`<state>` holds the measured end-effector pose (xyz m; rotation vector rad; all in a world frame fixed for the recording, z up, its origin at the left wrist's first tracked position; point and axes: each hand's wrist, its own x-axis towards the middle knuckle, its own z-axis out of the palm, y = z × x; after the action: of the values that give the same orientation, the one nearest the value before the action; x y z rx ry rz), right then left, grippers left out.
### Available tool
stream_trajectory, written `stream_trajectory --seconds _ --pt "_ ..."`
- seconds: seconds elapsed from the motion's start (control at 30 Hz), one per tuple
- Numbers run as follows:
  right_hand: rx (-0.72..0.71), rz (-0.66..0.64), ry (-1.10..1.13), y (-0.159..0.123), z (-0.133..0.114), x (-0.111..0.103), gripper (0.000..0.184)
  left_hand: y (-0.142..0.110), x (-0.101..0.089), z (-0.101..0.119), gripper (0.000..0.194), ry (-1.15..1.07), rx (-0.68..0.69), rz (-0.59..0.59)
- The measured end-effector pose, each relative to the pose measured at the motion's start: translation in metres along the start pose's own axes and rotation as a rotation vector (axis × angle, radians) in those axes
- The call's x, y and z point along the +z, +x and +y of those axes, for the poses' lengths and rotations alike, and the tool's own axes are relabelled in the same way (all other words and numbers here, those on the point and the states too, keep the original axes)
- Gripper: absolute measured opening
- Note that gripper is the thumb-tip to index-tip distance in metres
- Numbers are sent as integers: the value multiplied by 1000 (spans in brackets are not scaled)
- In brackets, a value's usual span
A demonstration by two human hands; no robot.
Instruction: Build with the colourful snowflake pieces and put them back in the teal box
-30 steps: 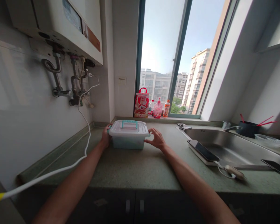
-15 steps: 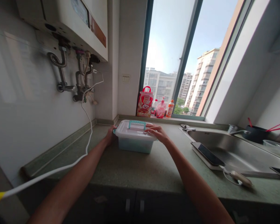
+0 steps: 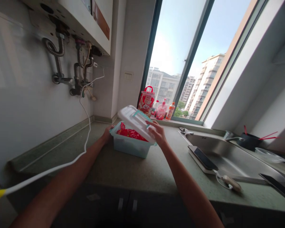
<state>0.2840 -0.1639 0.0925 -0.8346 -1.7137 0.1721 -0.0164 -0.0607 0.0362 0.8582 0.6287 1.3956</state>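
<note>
A pale blue plastic storage box (image 3: 131, 146) stands on the counter with red packets (image 3: 130, 133) inside. Its white lid (image 3: 128, 114) is tilted up, left end high and right end low near the box's right edge. A turquoise handle (image 3: 142, 117) crosses the lid's top. My right hand (image 3: 158, 132) grips the lid at its right end, fingers bent over the top. At the box's left end, my left hand (image 3: 106, 134) is closed around the rim and latch; its fingertips are partly hidden.
To the right lies a steel sink (image 3: 218, 152), with a phone (image 3: 205, 157) on its near edge and a cabled device (image 3: 232, 183) beside it. A red-handled bag (image 3: 146, 103) and several bottles stand by the window. A white cable (image 3: 85, 139) hangs across the left.
The lid has come off the box's left side and tilted up in my right hand, exposing the red packets. My view has shifted slightly.
</note>
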Motion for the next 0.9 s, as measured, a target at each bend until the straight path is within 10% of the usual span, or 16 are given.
stream_trajectory --seconds 0.2,0.43,0.9 --pt "75 600 -595 -15 54 -44 51 -6 9 7 8 21 -39 -16" --pt "347 308 -1062 -54 147 -91 60 -7 11 8 6 21 -65 -19" --pt "621 8 -1214 -4 261 -104 64 19 -11 -12 35 80 -3 -201"
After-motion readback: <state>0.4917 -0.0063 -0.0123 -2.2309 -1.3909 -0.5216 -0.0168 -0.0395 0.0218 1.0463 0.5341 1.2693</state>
